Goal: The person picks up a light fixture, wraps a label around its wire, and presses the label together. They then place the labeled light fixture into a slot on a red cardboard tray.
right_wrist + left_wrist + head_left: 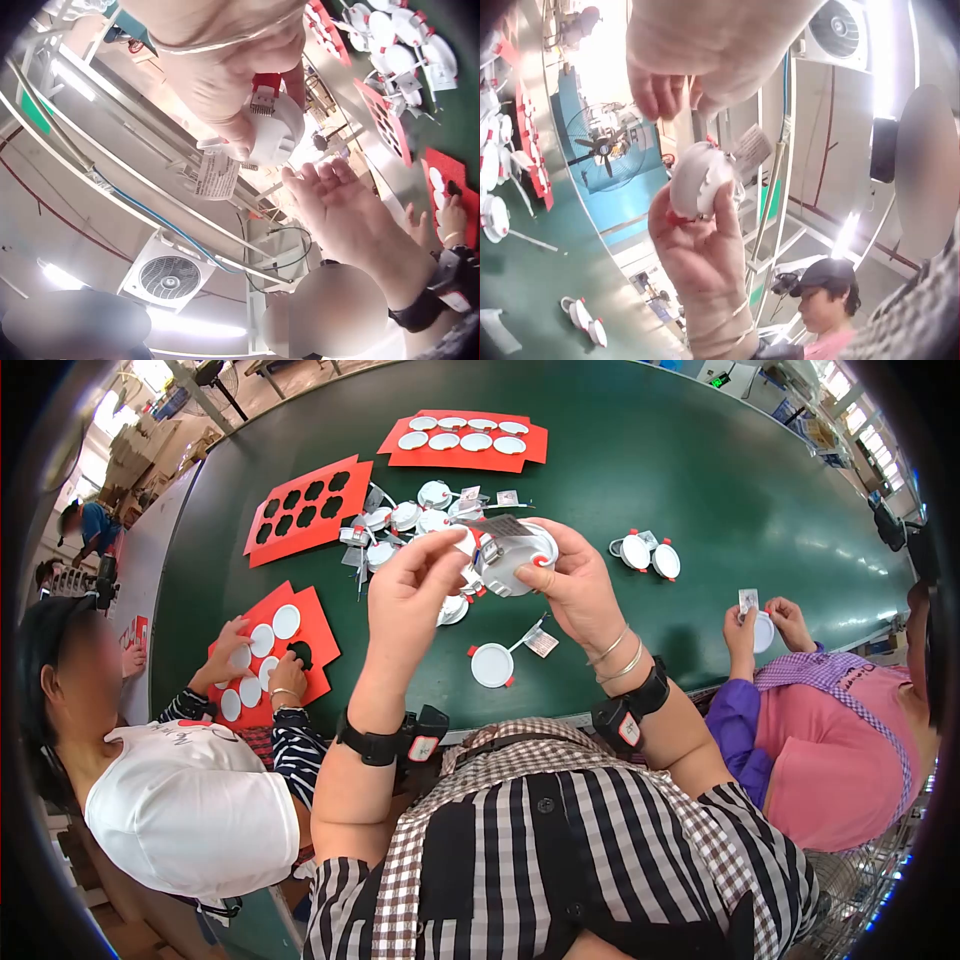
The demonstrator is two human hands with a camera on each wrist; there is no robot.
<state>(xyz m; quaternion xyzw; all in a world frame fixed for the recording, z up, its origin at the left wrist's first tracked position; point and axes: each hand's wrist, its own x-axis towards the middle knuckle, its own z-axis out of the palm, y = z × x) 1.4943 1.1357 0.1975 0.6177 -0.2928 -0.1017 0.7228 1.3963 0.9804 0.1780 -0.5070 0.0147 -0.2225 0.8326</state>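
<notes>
My right hand (580, 575) grips a round white LED downlight (512, 568), thumb on its near side and fingers behind the rim. The light is raised above the table, and its spring clip and red tabs show in the right wrist view. A printed paper label (214, 176) hangs from it. Just left of the light is my left hand (415, 575), its fingers loosely bent; in the right wrist view these fingers (330, 176) hold nothing and stand apart from the light. A loose downlight (491, 665) with a cable and tag lies on the table below.
Behind my hands lies a pile of downlights (405, 515) on the green table (700, 480). A red tray (465, 457) holds several lights; another red tray (340, 535) has bare cutouts. Two lights (635, 550) lie at right. A person (190, 790) works at left, another (830, 740) at right.
</notes>
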